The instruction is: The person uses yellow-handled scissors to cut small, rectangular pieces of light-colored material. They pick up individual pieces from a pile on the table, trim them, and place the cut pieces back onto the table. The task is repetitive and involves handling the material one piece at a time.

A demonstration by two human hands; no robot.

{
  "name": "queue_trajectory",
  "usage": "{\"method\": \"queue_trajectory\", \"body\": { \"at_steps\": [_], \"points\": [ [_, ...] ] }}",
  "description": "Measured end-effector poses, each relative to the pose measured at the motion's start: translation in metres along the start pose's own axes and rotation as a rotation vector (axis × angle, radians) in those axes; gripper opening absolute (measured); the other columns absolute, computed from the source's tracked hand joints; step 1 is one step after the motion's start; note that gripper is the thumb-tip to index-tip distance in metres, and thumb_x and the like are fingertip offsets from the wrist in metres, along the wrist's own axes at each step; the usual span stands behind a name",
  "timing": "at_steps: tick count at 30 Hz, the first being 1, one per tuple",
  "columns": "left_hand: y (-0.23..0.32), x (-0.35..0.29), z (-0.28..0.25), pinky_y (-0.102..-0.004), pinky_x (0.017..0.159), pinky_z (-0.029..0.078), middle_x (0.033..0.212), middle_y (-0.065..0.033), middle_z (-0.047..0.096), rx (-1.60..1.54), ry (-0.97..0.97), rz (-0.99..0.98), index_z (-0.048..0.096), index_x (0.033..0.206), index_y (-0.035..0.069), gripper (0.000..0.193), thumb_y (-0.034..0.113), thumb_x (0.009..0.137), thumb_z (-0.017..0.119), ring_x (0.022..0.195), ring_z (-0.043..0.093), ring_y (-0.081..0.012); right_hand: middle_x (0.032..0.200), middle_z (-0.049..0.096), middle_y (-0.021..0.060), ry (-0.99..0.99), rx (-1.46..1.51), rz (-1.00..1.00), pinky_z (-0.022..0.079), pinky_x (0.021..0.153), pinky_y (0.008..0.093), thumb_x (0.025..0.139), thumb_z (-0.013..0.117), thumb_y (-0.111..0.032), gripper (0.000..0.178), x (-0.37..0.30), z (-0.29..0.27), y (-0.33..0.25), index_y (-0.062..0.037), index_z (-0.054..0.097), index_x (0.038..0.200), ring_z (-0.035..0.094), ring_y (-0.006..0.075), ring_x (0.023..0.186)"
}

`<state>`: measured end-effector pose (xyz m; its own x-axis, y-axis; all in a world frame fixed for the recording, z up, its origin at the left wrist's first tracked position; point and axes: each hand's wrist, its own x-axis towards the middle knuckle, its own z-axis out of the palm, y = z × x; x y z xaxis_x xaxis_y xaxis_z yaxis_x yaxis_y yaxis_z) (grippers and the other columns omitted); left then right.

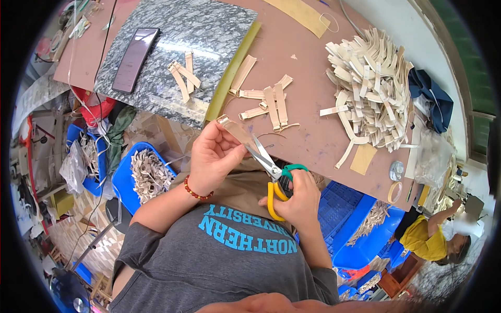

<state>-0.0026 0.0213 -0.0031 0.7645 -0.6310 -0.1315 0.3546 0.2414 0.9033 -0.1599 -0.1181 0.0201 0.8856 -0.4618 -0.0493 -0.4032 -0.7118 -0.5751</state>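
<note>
My left hand [209, 156] pinches a short beige strap [238, 132] with a small metal buckle at its upper left end. In my right hand [301, 201] is a pair of scissors [269, 166] with one green and one yellow handle. Its blades are apart and lie at the strap's lower end; whether they touch the fabric I cannot tell. On the table just beyond lie several similar buckled straps [275, 104]. A few more straps [185, 77] rest on the grey marbled board [209, 31] at the left.
A tall heap of cream straps [368, 88] stands at the table's right, near a tape roll [395, 192]. A phone [135, 60] lies on the board. Blue bins [122, 175] of strips flank me below the table. A person in yellow [425, 237] is at the far right.
</note>
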Motion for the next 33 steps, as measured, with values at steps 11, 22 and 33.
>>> {"method": "queue_trajectory", "body": {
  "at_steps": [11,22,33],
  "points": [
    [0.003,-0.001,-0.001,-0.0276,0.077,0.055,0.094,-0.0099,0.061,-0.062,0.013,-0.074,0.043,0.111,0.0,0.031,-0.009,0.084,0.055,0.086,0.064,-0.0143,0.082,0.057,0.0127,-0.072,0.022,-0.003,0.048,0.065,0.0381,0.049,0.085,-0.049,0.066,0.004,-0.005,-0.004,-0.0021,0.054,0.083,0.058,0.0302,0.077],
    [0.008,0.0,0.0,-0.0267,0.075,0.055,0.09,-0.0093,0.06,-0.111,0.011,-0.147,0.044,0.113,-0.001,0.033,-0.007,0.084,0.059,0.08,0.064,-0.014,0.06,0.047,0.0028,0.141,-0.078,-0.182,0.039,0.045,0.0309,0.046,0.087,-0.046,0.059,-0.002,0.011,0.014,-0.0044,0.056,0.075,0.047,0.0187,0.051],
    [0.008,-0.002,0.001,-0.0249,0.074,0.057,0.09,-0.0079,0.06,-0.126,-0.026,-0.229,0.043,0.114,0.001,0.037,-0.007,0.083,0.061,0.081,0.065,-0.0128,0.06,0.047,0.0028,0.21,-0.088,-0.217,0.04,0.045,0.0309,0.051,0.086,-0.047,0.059,0.002,0.015,0.011,-0.004,0.056,0.077,0.048,0.0185,0.051]
  ]
}}
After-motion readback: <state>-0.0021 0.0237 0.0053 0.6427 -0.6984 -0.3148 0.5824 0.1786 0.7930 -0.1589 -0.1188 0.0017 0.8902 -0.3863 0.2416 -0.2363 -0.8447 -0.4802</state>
